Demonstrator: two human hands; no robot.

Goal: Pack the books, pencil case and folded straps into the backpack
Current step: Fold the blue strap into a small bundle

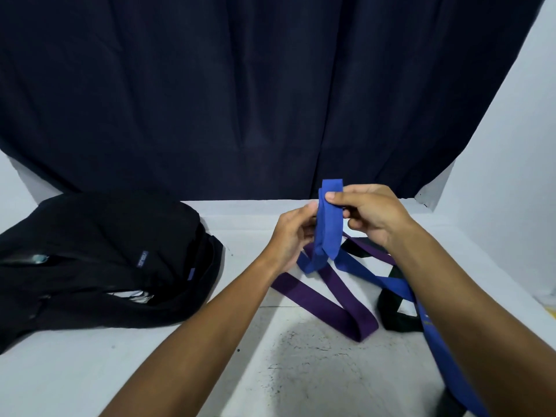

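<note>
Both hands' grip: folded blue strap (328,224)

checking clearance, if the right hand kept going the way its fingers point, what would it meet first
Probably the folded blue fabric strap its fingers already pinch, then the left hand just beyond; depth is unclear.

blue strap (328,224) leaving frame bottom, backpack (99,260) contents unclear

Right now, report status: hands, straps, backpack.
Both hands, left and right, gripping blue strap, part folded, tail trailing right. Purple strap and dark strap loose on table. Backpack left, unzipped, nothing blocking it.
</note>
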